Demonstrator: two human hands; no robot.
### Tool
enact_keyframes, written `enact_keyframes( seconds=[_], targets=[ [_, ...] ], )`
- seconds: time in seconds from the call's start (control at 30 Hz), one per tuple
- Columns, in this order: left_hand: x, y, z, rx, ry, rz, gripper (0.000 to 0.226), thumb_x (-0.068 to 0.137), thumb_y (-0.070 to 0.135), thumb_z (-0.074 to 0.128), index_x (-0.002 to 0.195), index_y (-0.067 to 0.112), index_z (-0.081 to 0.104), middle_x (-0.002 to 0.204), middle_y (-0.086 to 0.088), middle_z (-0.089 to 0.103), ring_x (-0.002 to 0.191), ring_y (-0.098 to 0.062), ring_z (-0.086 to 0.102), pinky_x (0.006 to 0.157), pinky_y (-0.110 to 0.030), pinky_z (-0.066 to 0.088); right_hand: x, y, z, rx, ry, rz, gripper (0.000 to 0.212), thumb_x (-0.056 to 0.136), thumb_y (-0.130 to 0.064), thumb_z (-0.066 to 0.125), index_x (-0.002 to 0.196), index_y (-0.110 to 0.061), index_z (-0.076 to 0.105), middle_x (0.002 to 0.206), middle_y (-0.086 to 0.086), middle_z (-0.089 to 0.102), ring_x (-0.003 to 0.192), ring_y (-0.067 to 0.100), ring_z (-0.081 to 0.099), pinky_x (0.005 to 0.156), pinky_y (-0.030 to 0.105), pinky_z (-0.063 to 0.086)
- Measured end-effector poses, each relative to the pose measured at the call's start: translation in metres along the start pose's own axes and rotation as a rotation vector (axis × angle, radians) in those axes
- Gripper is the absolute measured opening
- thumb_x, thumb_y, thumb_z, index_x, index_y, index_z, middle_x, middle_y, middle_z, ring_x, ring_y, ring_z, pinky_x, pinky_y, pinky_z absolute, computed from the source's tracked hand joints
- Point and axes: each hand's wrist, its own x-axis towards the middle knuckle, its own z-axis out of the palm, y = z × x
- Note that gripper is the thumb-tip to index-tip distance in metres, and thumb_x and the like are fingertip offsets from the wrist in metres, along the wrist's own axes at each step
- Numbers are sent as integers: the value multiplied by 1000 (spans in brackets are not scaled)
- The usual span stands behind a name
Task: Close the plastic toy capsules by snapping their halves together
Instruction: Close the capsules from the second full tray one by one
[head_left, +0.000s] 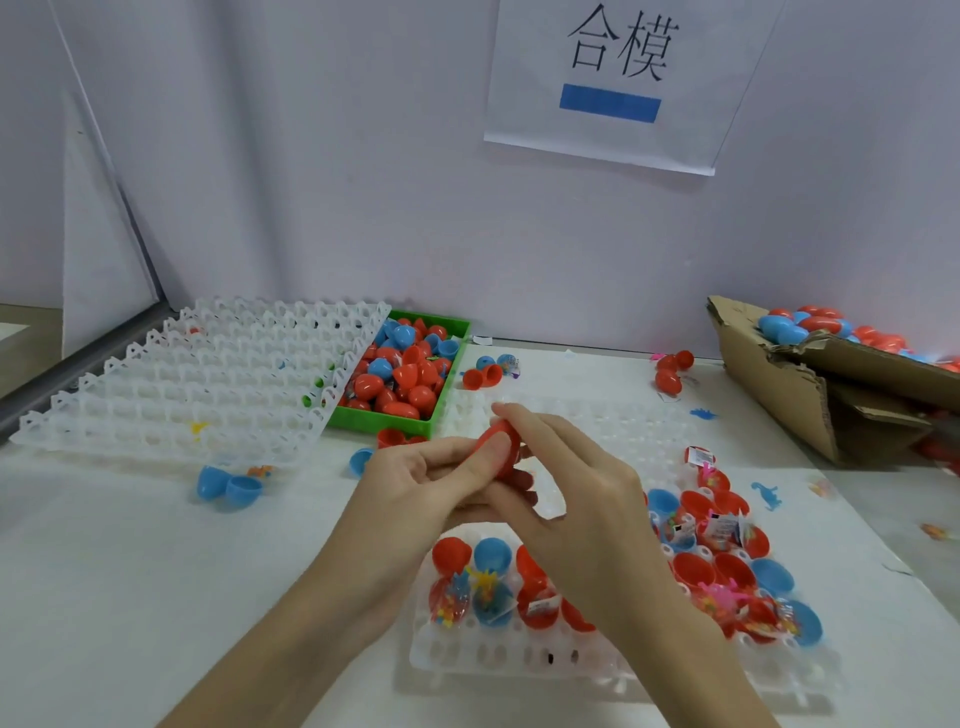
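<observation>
Red capsule (501, 448) held above the white tray (519, 657), left hand (415, 488) curled round it with thumb pressed on its side, right hand (566, 499) pinching it from above; open halves (492, 553) sitting in tray pockets below, green bin (452, 364) behind

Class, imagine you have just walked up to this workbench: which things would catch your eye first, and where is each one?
First, the two hands at the centre, the left hand and right hand together holding a red capsule. Next, the green bin behind them, heaped with red and blue capsules. Then the white tray in front, holding open, filled halves.
</observation>
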Motion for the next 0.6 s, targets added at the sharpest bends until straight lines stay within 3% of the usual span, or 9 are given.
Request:
enact_keyframes(
  seconds=[0.13, 0.23, 0.33, 0.43, 0.5, 0.6],
  targets=[
    [4, 4, -8, -181, -171, -108, 42, 88, 40, 71, 111, 6, 80, 115, -21, 76, 110, -30, 74, 91, -29, 59, 0, -3, -1, 96, 38, -29, 41, 92, -9, 70, 132, -8, 63, 113, -2, 66, 102, -18, 52, 88, 0, 42],
    [5, 3, -10, -124, -204, -87, 43, 91, 45, 69, 114, 10, 80, 118, -15, 77, 115, -26, 73, 97, -29, 58, -2, -2, -1, 82, 42, -21, 40, 92, -7, 67, 132, -8, 63, 108, -3, 67, 97, -16, 52, 84, -1, 43],
    [4, 3, -6, 173, -104, -12, 48, 88, 61, 63, 110, 22, 82, 106, -2, 81, 105, -17, 76, 95, -33, 60, -1, -4, -1, 24, 17, -1, 43, 92, -15, 65, 133, -6, 62, 108, 2, 72, 99, -5, 52, 86, -6, 39],
    [-2, 1, 2, 476, 146, 229, 42, 82, 66, 65, 95, 29, 80, 83, 11, 79, 82, -7, 77, 78, -25, 61, -1, -4, -3, -5, -21, 45, 46, 89, -23, 62, 131, -5, 64, 104, 2, 74, 90, 5, 63, 84, -8, 36],
    [-5, -2, 5, 536, 261, 352, 40, 74, 63, 74, 98, 31, 76, 83, 17, 77, 81, -4, 75, 73, -17, 58, 1, -2, -5, -36, -49, 69, 45, 88, -26, 62, 130, -7, 65, 103, 1, 74, 86, 9, 66, 81, -8, 35],
    [-4, -7, 8, 486, 245, 418, 28, 78, 42, 82, 100, 26, 76, 87, 15, 78, 85, -7, 76, 75, -13, 57, 1, 0, -5, -60, -75, 65, 42, 91, -28, 62, 129, -11, 65, 104, -1, 74, 87, 11, 67, 81, -3, 38]
  ],
)
